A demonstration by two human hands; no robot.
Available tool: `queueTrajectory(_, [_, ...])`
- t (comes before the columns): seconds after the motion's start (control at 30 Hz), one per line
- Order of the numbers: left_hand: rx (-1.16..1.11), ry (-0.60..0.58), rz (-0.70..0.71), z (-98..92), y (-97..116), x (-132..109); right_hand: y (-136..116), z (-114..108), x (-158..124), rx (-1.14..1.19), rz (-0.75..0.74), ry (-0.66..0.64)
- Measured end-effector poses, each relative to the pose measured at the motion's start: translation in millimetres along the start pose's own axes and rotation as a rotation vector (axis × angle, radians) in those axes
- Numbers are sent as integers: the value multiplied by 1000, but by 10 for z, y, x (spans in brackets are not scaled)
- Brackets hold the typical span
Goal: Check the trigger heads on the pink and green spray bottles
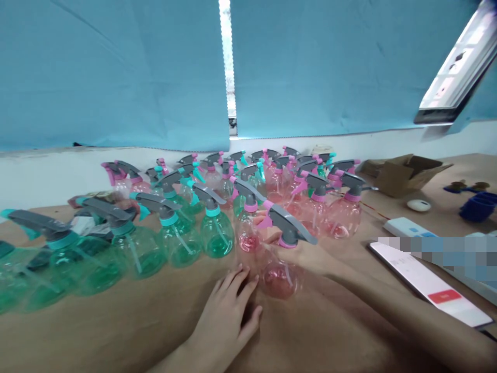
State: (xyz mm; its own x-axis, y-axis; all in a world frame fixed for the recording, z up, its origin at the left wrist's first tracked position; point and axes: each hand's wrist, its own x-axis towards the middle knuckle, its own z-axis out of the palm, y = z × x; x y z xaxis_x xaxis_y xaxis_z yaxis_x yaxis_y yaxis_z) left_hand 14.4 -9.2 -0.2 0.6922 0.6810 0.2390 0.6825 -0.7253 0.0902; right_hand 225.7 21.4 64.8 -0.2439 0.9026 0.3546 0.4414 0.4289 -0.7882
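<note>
A pink spray bottle (280, 277) with a grey and pink trigger head stands at the front of a crowd of bottles. My right hand (310, 256) is wrapped round its neck and shoulder from the right. My left hand (229, 308) rests flat on the brown table (135, 326) just left of that bottle, fingers stretched out, fingertips near its base. Green spray bottles (174, 238) fill the left side and pink spray bottles (337, 207) the right.
A white phone (427, 282) with a red button lies at the right. Behind it are a white box (406, 226), an open cardboard box (407, 173), a small white disc (418, 205) and blue items (477, 204). Blue curtains hang behind.
</note>
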Motion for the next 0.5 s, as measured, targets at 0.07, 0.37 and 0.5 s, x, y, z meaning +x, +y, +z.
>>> queueTrajectory(0.07, [-3, 1, -1, 0, -6, 4, 13, 2, -4, 48, 72, -57])
queueTrajectory(0.37, [9, 0, 9, 4, -11, 5, 55, 7, -4, 80, 83, -39])
queueTrajectory(0.5, [-3, 11, 14, 1, -17, 12, 32, -4, 7, 79, 28, -52])
